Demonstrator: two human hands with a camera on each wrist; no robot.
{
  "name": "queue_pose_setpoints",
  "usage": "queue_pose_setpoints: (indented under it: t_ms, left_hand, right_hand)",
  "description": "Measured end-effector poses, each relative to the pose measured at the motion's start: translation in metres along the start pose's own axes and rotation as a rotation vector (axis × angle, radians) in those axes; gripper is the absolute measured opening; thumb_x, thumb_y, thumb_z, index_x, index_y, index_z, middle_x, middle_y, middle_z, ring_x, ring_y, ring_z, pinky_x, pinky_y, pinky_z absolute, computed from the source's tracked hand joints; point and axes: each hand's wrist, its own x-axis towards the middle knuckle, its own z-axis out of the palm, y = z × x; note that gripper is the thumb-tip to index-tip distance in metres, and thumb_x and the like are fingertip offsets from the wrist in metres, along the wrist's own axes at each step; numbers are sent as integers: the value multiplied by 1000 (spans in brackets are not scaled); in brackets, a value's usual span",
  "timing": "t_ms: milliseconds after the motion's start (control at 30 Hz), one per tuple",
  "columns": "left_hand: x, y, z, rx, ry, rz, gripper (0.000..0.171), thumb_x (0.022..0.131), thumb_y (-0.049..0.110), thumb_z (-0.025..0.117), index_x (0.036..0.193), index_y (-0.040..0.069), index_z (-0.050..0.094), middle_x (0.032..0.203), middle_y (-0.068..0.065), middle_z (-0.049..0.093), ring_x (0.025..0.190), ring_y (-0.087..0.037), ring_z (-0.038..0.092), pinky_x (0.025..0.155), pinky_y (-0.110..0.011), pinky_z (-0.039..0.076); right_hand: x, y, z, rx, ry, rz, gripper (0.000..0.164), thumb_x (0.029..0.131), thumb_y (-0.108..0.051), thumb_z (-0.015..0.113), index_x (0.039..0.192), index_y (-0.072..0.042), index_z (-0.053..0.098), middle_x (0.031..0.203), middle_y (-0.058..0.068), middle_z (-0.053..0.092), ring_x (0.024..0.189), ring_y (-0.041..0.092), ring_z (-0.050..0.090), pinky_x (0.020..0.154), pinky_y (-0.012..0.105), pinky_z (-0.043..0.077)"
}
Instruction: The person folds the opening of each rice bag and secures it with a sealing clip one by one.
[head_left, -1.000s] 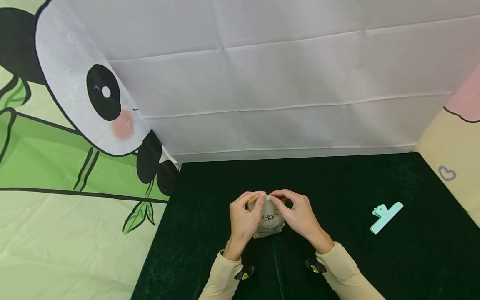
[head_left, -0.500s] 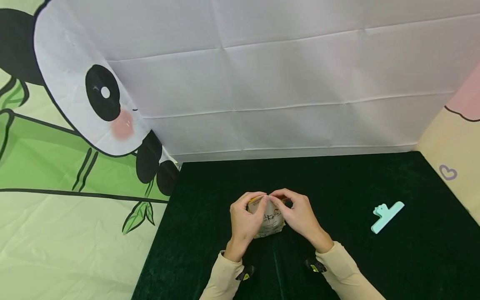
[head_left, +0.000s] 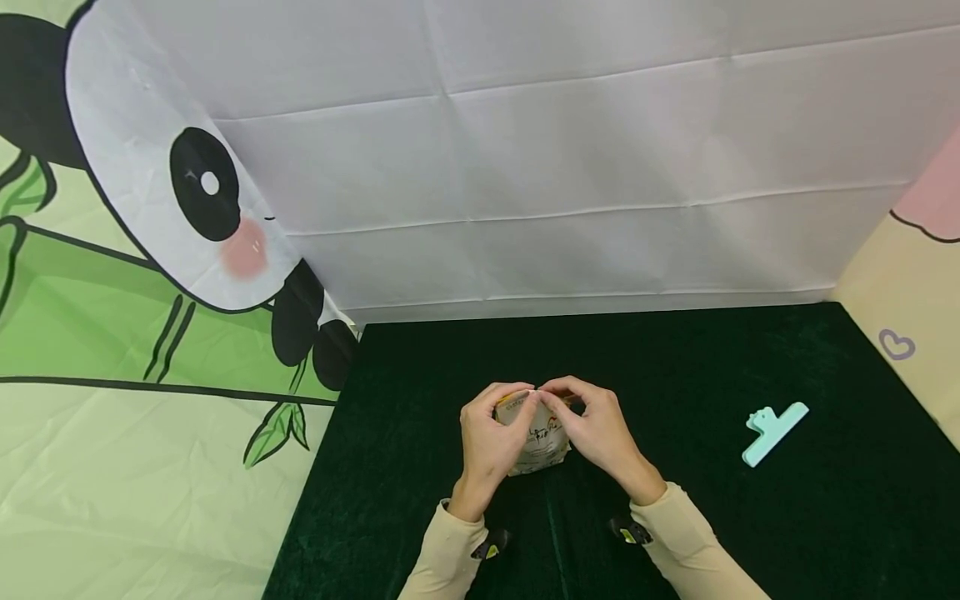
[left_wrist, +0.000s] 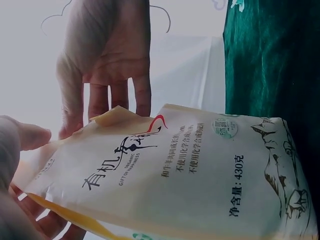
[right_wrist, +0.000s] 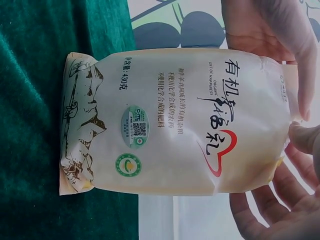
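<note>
A cream-coloured food bag (head_left: 542, 446) with black printed characters stands upright on the dark green cloth, in front of the person. My left hand (head_left: 489, 437) pinches its top edge on the left, thumb in front and fingers behind. On the other side my right hand (head_left: 603, 429) pinches the same top edge, the two thumb tips nearly meeting in the middle. The right wrist view shows the front of the bag (right_wrist: 165, 125), with a red line, a QR label and a green round mark. In the left wrist view the upper part of the bag (left_wrist: 150, 170) is creased between both hands.
A mint-green bag clip (head_left: 775, 434) lies on the green cloth (head_left: 675, 358) to the right. A white backdrop (head_left: 570, 167) rises behind the table's far edge. At the left hangs a printed panda sheet (head_left: 150, 333).
Both thumbs have shifted slightly along the bag's top edge, and the yellow strip at its left corner shows a little differently. Otherwise the hands, bag and clip stay in place.
</note>
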Motion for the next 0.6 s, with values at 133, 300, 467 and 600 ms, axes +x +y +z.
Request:
queue_pose_setpoints:
  t_ms: [133, 300, 467, 600]
  left_hand:
    - [1, 0, 0, 1, -1, -9, 12, 98, 24, 79, 102, 14, 83, 99, 0, 81, 92, -19, 77, 76, -27, 60]
    - [2, 0, -1, -3, 2, 0, 12, 99, 25, 77, 101, 15, 83, 98, 0, 81, 92, -19, 78, 79, -29, 61]
    - [3, 0, -1, -11, -4, -1, 12, 100, 25, 77, 101, 15, 83, 98, -1, 81, 90, -19, 78, 78, -28, 61]
    - [3, 0, -3, -9, -11, 1, 12, 100, 25, 77, 101, 15, 83, 97, -1, 81, 90, -19, 77, 78, -28, 61]
  right_hand:
    - [0, 0, 0, 1, 2, -1, 10, 103, -16, 71, 111, -15, 78, 107, -1, 80, 95, 16, 72, 84, 31, 59]
    - [0, 1, -1, 4, -1, -3, 11, 103, -17, 71, 112, -16, 78, 108, -1, 80, 96, 16, 72, 86, 32, 59]
    - [-1, 3, -2, 3, -8, -2, 11, 103, -17, 72, 112, -17, 78, 109, -2, 80, 98, 16, 73, 87, 33, 60]
    - [-1, 3, -3, 5, -13, -5, 11, 103, -18, 72, 112, -17, 78, 109, -2, 80, 98, 16, 73, 89, 36, 60]
